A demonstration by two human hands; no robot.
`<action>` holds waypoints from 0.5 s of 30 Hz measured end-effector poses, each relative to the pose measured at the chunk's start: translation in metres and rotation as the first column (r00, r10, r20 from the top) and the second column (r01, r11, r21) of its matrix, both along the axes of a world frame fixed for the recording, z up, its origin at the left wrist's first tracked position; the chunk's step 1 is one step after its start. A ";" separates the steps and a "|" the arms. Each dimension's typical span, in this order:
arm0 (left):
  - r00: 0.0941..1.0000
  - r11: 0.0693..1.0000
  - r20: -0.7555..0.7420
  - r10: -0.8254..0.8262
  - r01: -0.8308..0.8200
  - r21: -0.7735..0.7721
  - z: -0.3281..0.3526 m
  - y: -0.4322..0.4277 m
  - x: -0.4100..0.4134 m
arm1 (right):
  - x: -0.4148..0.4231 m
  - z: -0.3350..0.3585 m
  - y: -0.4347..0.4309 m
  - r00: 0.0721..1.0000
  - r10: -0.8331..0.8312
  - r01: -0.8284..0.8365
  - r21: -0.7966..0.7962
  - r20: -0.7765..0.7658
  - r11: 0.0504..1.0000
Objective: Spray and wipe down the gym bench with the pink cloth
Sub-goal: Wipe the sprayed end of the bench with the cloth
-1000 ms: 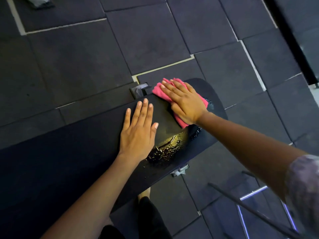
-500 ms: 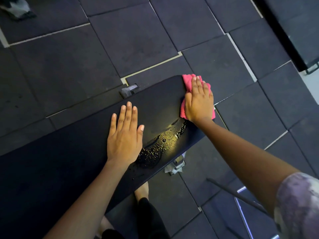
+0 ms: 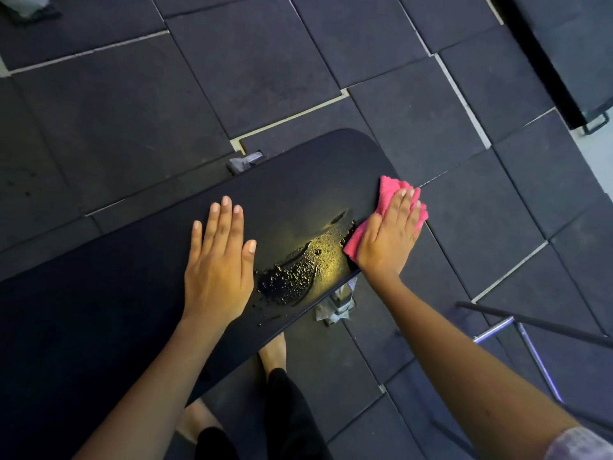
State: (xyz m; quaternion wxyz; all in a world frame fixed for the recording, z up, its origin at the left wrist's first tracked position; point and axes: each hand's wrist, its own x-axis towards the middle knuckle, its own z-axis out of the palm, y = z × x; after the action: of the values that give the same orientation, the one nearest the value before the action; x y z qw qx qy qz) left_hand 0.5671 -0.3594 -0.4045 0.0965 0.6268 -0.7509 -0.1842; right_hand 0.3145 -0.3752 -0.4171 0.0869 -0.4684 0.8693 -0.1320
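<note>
My right hand [image 3: 389, 235] lies flat, fingers together, pressing the crumpled pink cloth [image 3: 386, 207] onto the near edge of the long black padded gym bench [image 3: 308, 180]. My left hand [image 3: 217, 263] rests open, palm down on the pad; between my hands sits a patch of beaded spray droplets [image 3: 298, 270].

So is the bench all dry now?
No, a patch of droplets still sits on the bench between the left hand and the cloth.
</note>
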 end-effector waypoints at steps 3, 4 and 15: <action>1.000 1.000 -0.012 0.014 -0.014 0.014 -0.001 0.017 0.010 | 0.018 0.002 0.024 0.976 0.218 -0.218 -0.010 0.009 0.976; 1.000 1.000 -0.008 0.012 -0.012 0.019 -0.001 0.022 0.012 | 0.018 0.004 0.026 0.952 0.305 -0.306 0.006 0.008 0.952; 0.998 1.000 0.062 -0.009 0.008 0.010 -0.004 0.031 0.008 | -0.037 0.009 -0.025 0.846 0.531 -0.528 0.054 -0.045 0.847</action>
State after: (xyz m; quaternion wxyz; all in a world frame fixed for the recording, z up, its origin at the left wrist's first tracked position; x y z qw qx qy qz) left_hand 0.5754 -0.3281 -0.4084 0.0690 0.6295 -0.7553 -0.1687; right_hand 0.2771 -0.3999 -0.4076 0.1037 -0.6917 0.7111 -0.0718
